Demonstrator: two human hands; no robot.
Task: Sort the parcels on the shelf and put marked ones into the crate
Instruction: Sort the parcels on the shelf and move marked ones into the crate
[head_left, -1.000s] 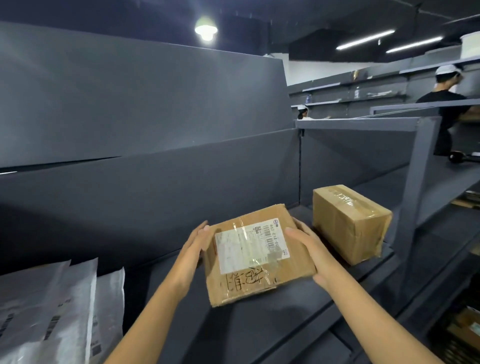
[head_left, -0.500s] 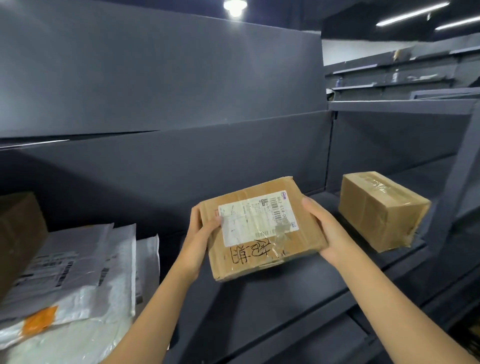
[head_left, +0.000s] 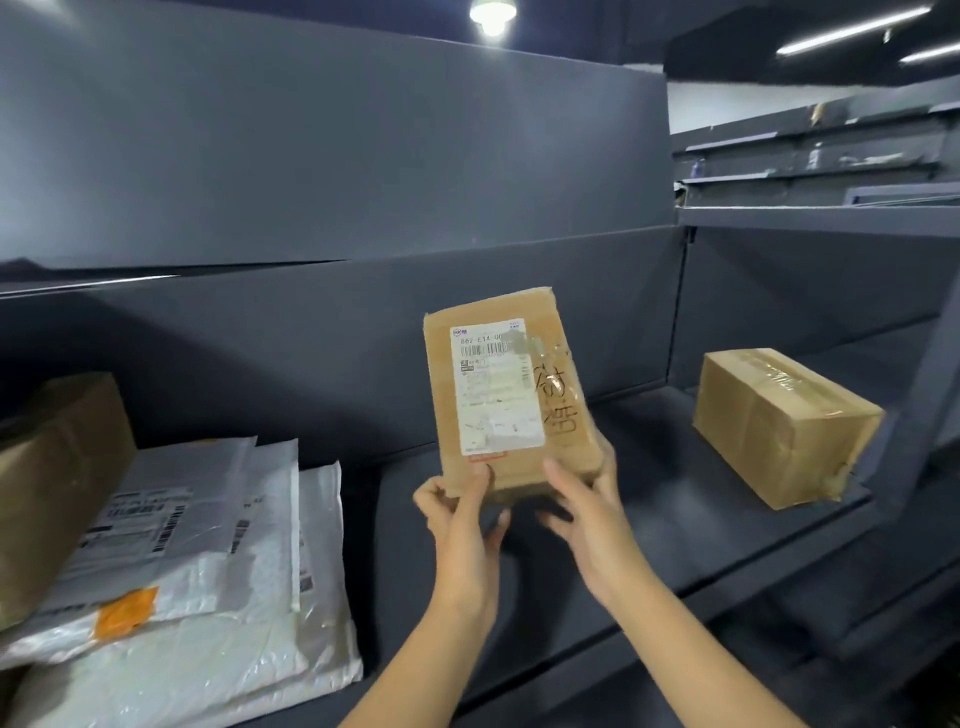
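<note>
A labelled cardboard parcel (head_left: 511, 395) with handwritten marks was held upright above the shelf (head_left: 649, 499), its lower end clasped between the left hand (head_left: 460, 512) and right hand (head_left: 584, 506). No crate was seen, so sorting was judged far from done. A taped box (head_left: 784, 423) and grey mailers (head_left: 208, 545) were left on the shelf.

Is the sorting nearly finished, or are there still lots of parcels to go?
Not nearly. No crate shows in this view, so nothing looks put away yet. Right now the left hand and right hand hold one cardboard box upright by its bottom end, label and handwritten marks facing the camera. Still left on the shelf: a taped box, a stack of white mailer bags, and a brown parcel.
</note>
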